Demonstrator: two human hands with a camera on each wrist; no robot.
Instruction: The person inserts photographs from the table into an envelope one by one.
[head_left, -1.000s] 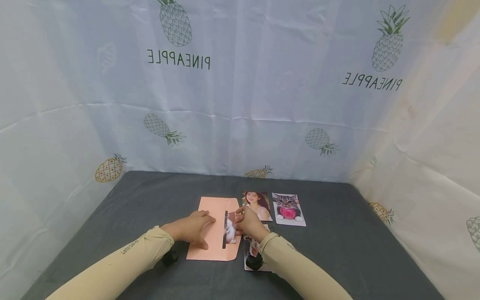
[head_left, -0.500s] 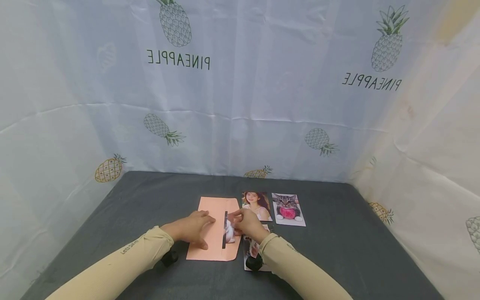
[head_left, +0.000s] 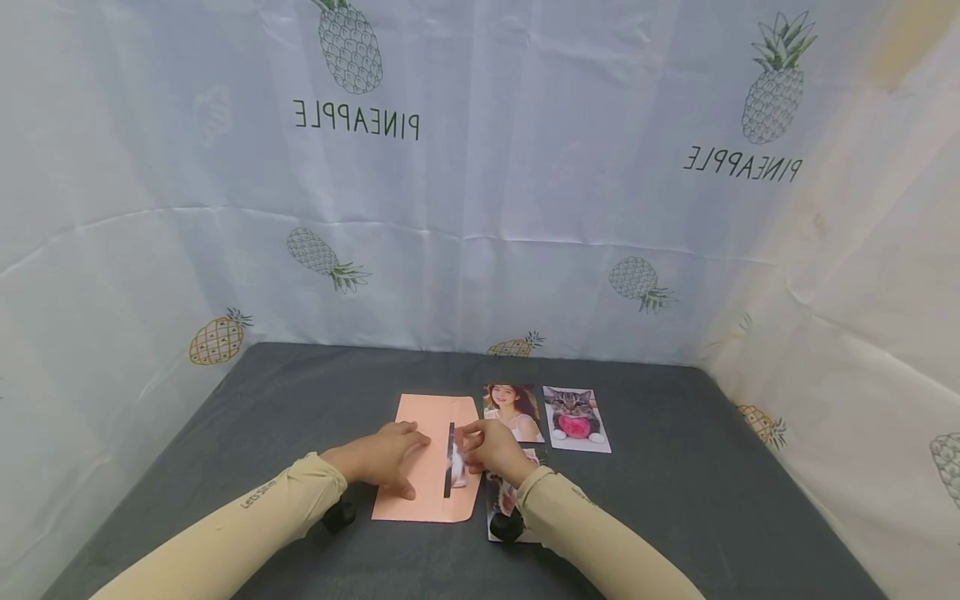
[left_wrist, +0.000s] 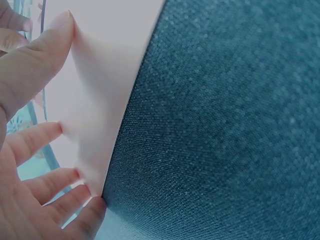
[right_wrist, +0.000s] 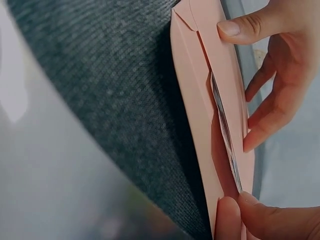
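Note:
A peach envelope [head_left: 431, 410] lies on the dark table with its flap side toward the right. From its opening sticks a photo [head_left: 456, 468] with a white animal on it and a black strip along its left part. In the right wrist view the photo's edge [right_wrist: 227, 135] shows in the envelope's slit. My right hand [head_left: 497, 450] pinches the photo's outer end between thumb and finger. My left hand [head_left: 384, 458] rests on the envelope's left part, fingers spread; the left wrist view shows the thumb and fingertips touching the paper [left_wrist: 107, 70].
To the right lie a portrait photo [head_left: 513, 410] and a cat photo [head_left: 575, 417]. Another photo [head_left: 501, 498] lies partly hidden under my right wrist. A pineapple-print curtain [head_left: 480, 183] stands behind the table and along its sides.
My right hand has shifted slightly left with the photo's end, and less of the photo shows outside the envelope. The left hand and the other photos look unmoved.

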